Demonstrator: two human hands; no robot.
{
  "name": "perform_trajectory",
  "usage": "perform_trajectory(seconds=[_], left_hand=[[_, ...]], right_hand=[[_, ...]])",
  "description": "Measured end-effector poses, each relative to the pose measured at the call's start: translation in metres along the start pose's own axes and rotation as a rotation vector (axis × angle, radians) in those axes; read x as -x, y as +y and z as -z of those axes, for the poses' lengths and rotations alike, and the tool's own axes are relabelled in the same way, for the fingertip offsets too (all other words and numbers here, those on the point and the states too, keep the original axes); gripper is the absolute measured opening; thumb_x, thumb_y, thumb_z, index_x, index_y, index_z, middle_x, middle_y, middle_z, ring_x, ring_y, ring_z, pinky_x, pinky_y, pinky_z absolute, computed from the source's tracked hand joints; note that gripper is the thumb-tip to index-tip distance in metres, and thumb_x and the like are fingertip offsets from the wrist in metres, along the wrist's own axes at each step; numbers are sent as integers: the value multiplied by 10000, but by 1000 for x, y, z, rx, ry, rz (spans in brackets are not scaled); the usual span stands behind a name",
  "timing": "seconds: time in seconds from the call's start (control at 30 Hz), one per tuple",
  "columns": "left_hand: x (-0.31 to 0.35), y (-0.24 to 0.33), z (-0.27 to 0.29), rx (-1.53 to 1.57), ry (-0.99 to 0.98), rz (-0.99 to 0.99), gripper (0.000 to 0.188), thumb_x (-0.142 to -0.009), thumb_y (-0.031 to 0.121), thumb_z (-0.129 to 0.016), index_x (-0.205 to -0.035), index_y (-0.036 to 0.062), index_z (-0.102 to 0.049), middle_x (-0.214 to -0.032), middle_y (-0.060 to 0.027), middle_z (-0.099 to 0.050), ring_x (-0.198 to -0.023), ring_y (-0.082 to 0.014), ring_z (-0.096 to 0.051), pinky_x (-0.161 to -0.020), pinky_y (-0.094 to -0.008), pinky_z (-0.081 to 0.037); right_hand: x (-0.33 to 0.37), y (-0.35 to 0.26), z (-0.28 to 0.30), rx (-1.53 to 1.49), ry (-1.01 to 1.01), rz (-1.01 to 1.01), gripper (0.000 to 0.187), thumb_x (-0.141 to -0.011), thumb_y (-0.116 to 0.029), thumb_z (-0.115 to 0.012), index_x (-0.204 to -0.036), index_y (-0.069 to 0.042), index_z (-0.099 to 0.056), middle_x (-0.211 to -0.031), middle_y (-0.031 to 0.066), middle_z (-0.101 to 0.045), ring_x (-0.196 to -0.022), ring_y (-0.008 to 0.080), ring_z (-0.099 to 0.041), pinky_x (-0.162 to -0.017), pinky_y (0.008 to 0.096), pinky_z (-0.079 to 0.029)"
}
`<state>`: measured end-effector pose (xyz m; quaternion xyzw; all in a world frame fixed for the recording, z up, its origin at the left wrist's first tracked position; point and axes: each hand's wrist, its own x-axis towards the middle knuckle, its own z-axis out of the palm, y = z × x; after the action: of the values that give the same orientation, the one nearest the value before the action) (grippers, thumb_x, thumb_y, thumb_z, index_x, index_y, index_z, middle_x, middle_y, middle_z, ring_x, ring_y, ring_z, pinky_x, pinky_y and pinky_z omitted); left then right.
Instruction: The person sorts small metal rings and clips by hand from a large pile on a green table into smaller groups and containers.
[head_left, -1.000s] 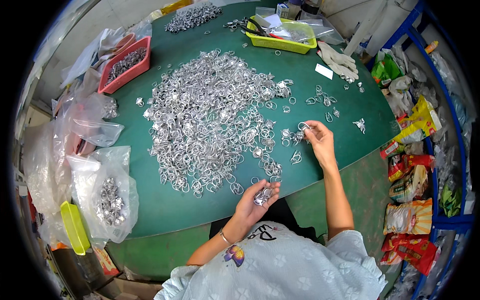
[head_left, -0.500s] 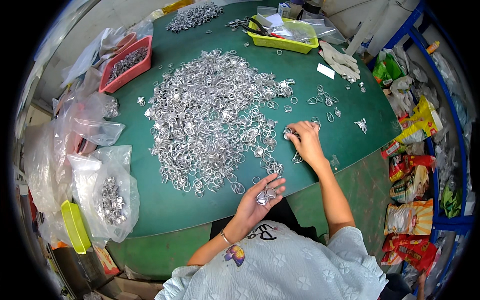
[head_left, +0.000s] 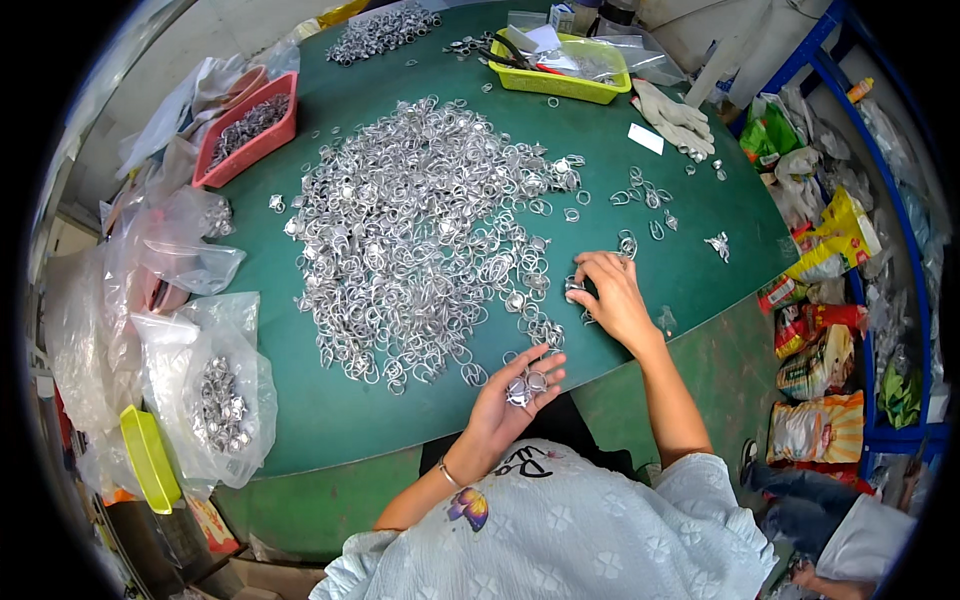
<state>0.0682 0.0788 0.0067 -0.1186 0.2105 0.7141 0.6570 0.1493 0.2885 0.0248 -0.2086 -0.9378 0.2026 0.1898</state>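
Two hands are at work low in the frame. Nearest me, my left hand lies palm up and cupped around a few silver rings, just off the green table edge. Up and right of it, my right hand presses palm down, fingertips pinching at a loose ring on the fringe of the big ring pile. That pile spreads up-left from both hands; the right is nearer its edge. Beyond lie scattered rings, a red tray, a yellow tray and gloves; nothing blocks the way.
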Motion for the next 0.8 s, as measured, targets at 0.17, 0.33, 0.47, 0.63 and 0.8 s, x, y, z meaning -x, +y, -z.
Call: perform_trajectory(seconds=[0.17,0.33,0.47,0.63,0.8], left_hand=[[0,-1,3,-51,-20,-7,374,-954,188,-450,-1268,-14,-434,-1227,-201,-539,-1034,-255,-596,-859,-343,-524],[1,-1,3,16,4,11,366,-934,170,-493,-1256,4,-442,-1182,-199,-554,-972,-272,-610,-822,-361,-541],[2,1,2,13,19,-3,380,-933,167,-495,-1271,5,-429,-1189,-197,-548,-971,-271,-609,-821,-357,-540],[2,1,2,16,18,-16,386,-932,162,-495,-1278,6,-424,-1195,-197,-544,-969,-268,-608,-822,-351,-539],[3,0,0,-1,31,-15,382,-934,164,-491,-1276,8,-426,-1196,-196,-543,-966,-268,-608,-825,-352,-536]], right_hand=[[5,7,-2,74,-61,118,254,-723,-100,-695,-953,-49,-600,-1018,45,-575,-1037,233,-507,-977,443,-286],[4,7,-2,44,-20,97,178,-744,-69,-670,-912,-41,-616,-951,68,-594,-986,248,-529,-954,441,-310],[5,15,-2,-55,52,18,109,-773,-64,-638,-875,-35,-614,-889,78,-593,-917,251,-539,-886,415,-347],[4,9,-1,96,141,-40,125,-782,-76,-630,-898,-36,-608,-877,76,-586,-870,258,-531,-830,392,-360],[-14,10,-2,135,275,-48,218,-762,-106,-659,-968,-46,-618,-892,70,-579,-916,261,-509,-836,390,-352]])
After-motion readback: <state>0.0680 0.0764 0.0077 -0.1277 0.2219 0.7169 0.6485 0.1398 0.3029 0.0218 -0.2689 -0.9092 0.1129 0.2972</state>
